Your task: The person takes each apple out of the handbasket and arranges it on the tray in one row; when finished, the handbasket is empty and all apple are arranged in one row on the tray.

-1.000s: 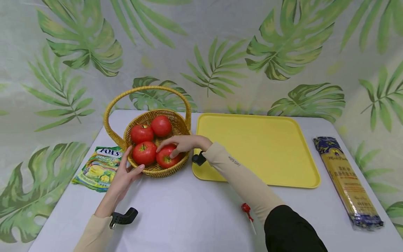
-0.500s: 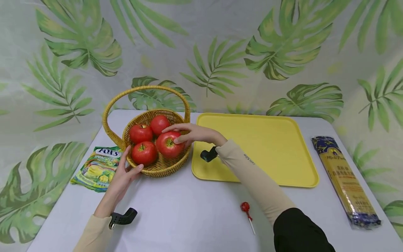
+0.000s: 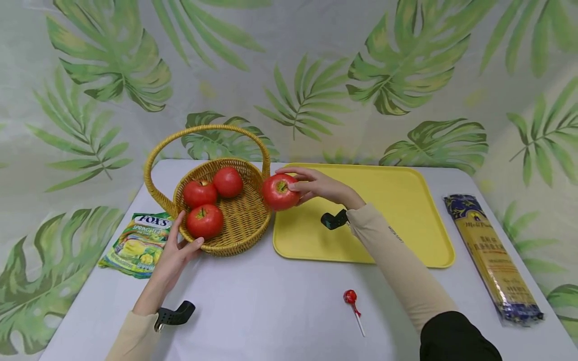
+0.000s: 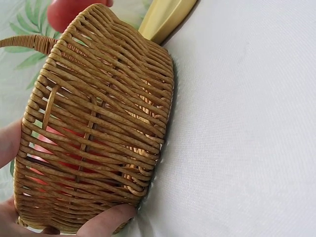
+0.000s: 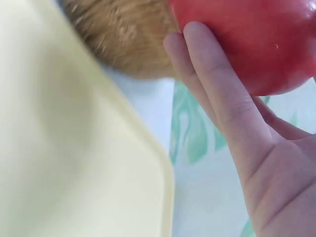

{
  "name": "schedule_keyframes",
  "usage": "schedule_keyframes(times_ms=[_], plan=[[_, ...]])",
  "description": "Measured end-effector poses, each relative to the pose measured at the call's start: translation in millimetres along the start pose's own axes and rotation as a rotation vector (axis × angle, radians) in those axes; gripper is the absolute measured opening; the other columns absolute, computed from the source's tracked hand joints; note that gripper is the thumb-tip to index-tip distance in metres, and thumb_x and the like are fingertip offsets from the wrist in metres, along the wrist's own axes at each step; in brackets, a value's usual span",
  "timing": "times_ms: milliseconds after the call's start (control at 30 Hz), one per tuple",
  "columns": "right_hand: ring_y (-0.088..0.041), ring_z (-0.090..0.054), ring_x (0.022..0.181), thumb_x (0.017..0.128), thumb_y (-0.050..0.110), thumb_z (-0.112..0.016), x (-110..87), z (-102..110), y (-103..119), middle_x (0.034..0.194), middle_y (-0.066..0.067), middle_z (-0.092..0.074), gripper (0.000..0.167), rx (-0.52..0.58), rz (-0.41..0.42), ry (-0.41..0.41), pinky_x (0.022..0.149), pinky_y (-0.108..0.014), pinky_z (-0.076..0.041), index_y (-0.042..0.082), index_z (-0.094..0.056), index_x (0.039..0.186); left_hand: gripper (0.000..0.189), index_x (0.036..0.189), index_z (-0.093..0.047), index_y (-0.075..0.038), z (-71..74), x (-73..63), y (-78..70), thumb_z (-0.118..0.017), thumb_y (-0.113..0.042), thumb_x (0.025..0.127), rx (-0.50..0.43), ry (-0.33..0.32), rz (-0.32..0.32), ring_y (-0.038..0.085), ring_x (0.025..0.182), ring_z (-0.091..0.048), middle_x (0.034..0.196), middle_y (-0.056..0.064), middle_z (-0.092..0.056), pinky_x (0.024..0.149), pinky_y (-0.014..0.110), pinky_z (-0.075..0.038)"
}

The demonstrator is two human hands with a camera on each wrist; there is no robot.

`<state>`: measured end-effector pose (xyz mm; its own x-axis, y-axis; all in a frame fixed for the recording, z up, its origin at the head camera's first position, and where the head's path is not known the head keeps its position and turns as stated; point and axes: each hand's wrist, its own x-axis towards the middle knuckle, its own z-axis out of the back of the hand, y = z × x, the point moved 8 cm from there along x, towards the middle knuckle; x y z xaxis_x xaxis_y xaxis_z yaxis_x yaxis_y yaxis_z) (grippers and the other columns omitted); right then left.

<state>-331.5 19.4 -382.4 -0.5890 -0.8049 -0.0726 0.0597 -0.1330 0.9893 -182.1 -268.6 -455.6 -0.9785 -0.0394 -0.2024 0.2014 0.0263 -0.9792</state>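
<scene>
My right hand point(image 3: 322, 185) grips a red apple point(image 3: 279, 193) in the air above the gap between basket and tray. In the right wrist view the fingers point(image 5: 217, 74) lie against the apple point(image 5: 256, 44). My left hand point(image 3: 178, 255) holds the near left side of the wicker basket point(image 3: 244, 245), its thumb low on the woven wall point(image 4: 108, 113) in the left wrist view. Inside the basket sit three red apples: one in front point(image 3: 205, 221), one at the left point(image 3: 198, 194) and one at the back point(image 3: 228, 182).
A yellow tray point(image 3: 375, 215) lies right of the basket. Farther right is a long pack of noodles point(image 3: 492, 255). A red lollipop point(image 3: 350, 298) lies near the front. Left of the basket is a Fox's candy bag point(image 3: 137, 244), and the basket's handle point(image 3: 205, 128) arches over it.
My right hand has lifted the apple out of the basket's right side and carried it rightward past the rim. The left hand stays on the basket.
</scene>
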Motion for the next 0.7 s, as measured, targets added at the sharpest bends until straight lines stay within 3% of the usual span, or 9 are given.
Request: schedule_keyframes(times_ms=[200,333,700], plan=[[-0.038,-0.064,0.096,0.099,0.019,-0.052,-21.1,28,-21,0.138,-0.019,-0.042,0.052,0.033,-0.058,-0.133,0.088,-0.059,-0.046,0.014,-0.035,0.148,0.085,0.154,0.005,-0.032,-0.1,-0.1,0.2,-0.055,-0.011,0.097,0.006,-0.001,-0.005,0.043,0.140,-0.003,0.156,0.002,0.021,0.106,0.053,-0.026],[-0.047,-0.061,0.098,0.100,0.020,-0.050,-29.9,39,-35,0.145,-0.018,-0.032,0.053,0.085,-0.093,-0.195,0.089,-0.059,-0.045,0.012,-0.031,0.149,0.084,0.154,0.004,-0.031,0.2,0.2,-0.5,-0.055,-0.011,0.097,0.005,-0.003,-0.011,0.042,0.140,-0.004,0.156,0.001,0.019,0.106,0.052,-0.027],[-0.051,-0.060,0.095,0.102,0.017,-0.045,-34.6,39,-70,0.146,-0.018,-0.028,0.051,0.133,-0.159,-0.174,0.086,-0.053,-0.049,0.013,-0.027,0.150,0.085,0.154,0.004,-0.032,1.0,1.1,1.5,-0.055,-0.012,0.097,0.001,-0.008,-0.002,0.042,0.141,-0.004,0.156,0.001,0.020,0.106,0.051,-0.027]])
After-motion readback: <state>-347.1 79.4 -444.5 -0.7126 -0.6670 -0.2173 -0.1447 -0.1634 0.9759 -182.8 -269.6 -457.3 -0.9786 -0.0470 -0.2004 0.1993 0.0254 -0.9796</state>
